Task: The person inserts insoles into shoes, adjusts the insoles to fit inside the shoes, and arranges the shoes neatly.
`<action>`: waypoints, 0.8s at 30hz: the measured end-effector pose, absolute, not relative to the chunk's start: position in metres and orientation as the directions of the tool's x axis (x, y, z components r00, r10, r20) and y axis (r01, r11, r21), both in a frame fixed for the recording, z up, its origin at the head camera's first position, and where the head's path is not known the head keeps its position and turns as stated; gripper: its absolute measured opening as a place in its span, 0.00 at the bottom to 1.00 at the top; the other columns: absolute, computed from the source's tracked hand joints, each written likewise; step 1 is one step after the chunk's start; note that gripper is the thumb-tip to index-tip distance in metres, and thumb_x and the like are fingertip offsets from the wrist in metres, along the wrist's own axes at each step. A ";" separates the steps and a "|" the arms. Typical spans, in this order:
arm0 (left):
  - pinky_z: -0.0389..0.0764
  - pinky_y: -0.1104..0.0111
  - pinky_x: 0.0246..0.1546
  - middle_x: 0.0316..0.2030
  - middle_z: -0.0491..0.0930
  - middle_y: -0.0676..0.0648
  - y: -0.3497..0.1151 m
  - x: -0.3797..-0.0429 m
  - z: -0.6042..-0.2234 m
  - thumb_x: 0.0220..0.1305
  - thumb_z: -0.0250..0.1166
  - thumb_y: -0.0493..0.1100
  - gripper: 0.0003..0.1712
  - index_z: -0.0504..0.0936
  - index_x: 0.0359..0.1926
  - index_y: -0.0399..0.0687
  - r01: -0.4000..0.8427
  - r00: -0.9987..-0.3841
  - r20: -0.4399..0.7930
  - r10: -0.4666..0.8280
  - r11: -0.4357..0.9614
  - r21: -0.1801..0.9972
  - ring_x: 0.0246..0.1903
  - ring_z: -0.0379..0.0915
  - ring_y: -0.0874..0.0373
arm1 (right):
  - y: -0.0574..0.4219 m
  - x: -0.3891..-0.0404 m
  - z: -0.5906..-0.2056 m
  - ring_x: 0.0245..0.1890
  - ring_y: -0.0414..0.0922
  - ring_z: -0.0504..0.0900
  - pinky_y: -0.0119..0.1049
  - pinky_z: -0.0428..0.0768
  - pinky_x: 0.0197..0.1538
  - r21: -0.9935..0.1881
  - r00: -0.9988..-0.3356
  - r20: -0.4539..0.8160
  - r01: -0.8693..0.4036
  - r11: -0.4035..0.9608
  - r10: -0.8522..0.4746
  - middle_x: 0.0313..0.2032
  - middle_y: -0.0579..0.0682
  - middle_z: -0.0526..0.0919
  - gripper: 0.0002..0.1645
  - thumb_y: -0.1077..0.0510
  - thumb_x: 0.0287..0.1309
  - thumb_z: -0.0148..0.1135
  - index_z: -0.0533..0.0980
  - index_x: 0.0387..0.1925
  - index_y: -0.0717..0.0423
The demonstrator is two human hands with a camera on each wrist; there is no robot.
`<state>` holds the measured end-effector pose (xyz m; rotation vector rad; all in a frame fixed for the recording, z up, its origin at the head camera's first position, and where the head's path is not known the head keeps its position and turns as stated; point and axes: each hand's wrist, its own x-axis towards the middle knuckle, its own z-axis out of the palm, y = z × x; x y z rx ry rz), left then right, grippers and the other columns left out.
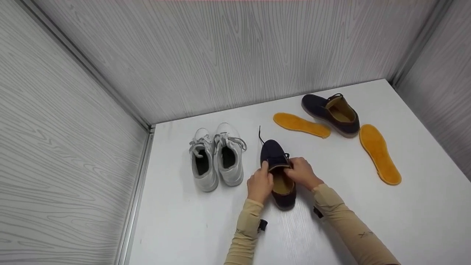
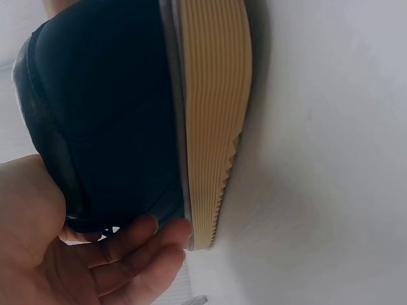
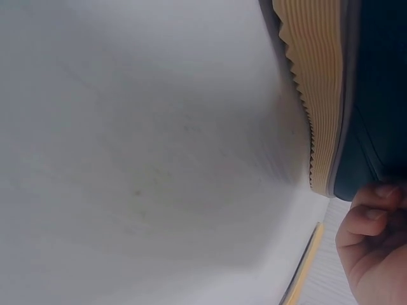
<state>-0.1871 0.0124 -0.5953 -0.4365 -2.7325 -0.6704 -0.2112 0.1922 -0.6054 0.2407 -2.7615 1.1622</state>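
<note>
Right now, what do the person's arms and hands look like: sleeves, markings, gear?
The left sleeve and right sleeve are tan, wrinkled and reach the wrists. The right sleeve bears a dark, partly X-shaped mark. A small black block shows by the left wrist, another black piece by the right. Left hand and right hand wear no gloves.

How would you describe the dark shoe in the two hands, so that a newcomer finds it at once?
On the white table, look just right of the white sneakers. There the dark shoe lies between the left hand and the right hand. Unlike the other dark shoe, farther back and to the right, both hands hold it.
</note>
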 end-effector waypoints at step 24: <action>0.70 0.64 0.16 0.17 0.69 0.53 0.010 -0.211 -0.558 0.56 0.68 0.43 0.13 0.71 0.25 0.48 0.553 -0.752 0.587 0.299 0.771 0.315 0.14 0.69 0.56 | 0.204 -0.220 -0.549 0.14 0.39 0.61 0.34 0.58 0.21 -0.683 -0.938 0.285 -0.344 0.644 -0.199 0.12 0.39 0.60 0.24 0.55 0.58 0.66 0.66 0.11 0.52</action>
